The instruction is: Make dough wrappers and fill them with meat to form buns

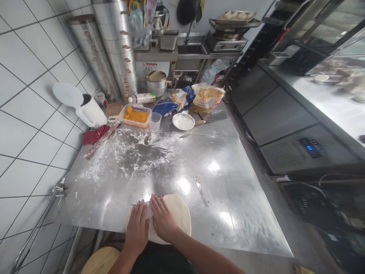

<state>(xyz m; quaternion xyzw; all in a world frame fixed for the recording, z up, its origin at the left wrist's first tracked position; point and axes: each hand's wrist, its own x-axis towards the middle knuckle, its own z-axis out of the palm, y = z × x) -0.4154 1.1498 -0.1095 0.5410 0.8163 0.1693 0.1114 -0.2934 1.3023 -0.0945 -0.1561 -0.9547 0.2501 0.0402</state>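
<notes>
A flattened round of pale dough lies at the front edge of the steel table. My left hand rests on its left part, fingers stretched forward and pressing down. Close beside it, my right hand lies across the middle of the dough with its fingers extended. Between the two hands shows a small pale patch; I cannot tell whether it is dough or something else. Both palms hide part of the dough. To the right lies a narrow metal blade, apart from the hands.
Flour is scattered over the steel table. Behind stand a bowl of flour, a clear cup, a tub of orange filling and a bottle. A rolling pin lies left near a red cloth. A tiled wall borders the left.
</notes>
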